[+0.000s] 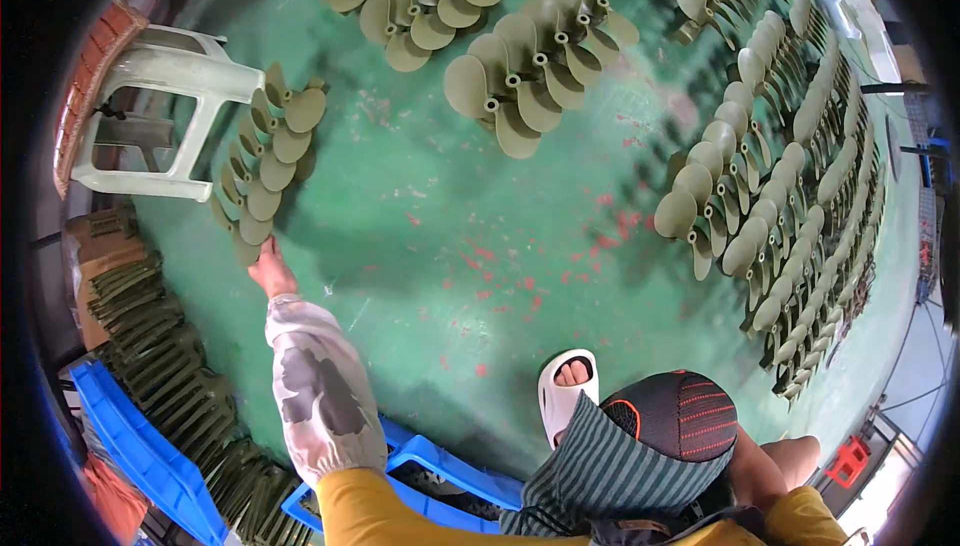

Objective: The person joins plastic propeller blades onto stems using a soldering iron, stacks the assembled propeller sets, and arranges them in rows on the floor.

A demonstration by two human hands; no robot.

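Observation:
My left hand (272, 272) reaches out to the left, its arm in a white sleeve cover with a grey patch. The fingers are closed at the edge of the nearest propeller (247, 252), an olive-green one with rounded blades. That propeller is at the near end of a slanting row of similar propellers (273, 172), lined up so their blades overlap. Part of the fingers is hidden against the blade. My right hand is not visible; only a bit of yellow sleeve shows at the lower right.
A pale plastic stool (190, 76) stands beside the row. More propeller rows (540, 56) lie ahead, and many (770, 186) fill the right. Stacked olive parts (165, 336) and blue crates (150, 446) line the left. My white sandal (562, 401) rests on the green floor.

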